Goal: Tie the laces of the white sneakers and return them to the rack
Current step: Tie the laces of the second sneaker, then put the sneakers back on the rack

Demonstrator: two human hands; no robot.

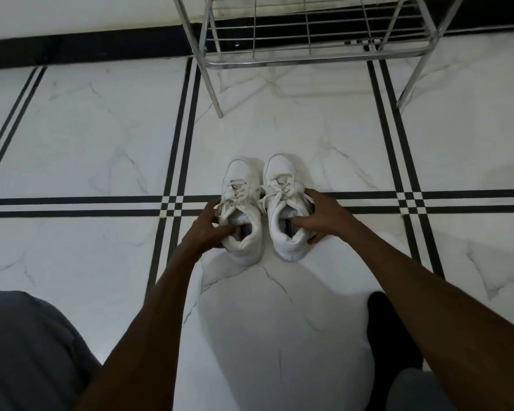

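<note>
The marble floor point(101, 137) carries the metal rack point(309, 51) at its far edge, bottom shelf bare. Mid-floor, the white sneakers point(264, 209) sit side by side, laces seemingly tied. Left hand point(205, 229) and right hand point(324, 215) each clamp one collar; lifting them to the rack likely comes next.
</note>
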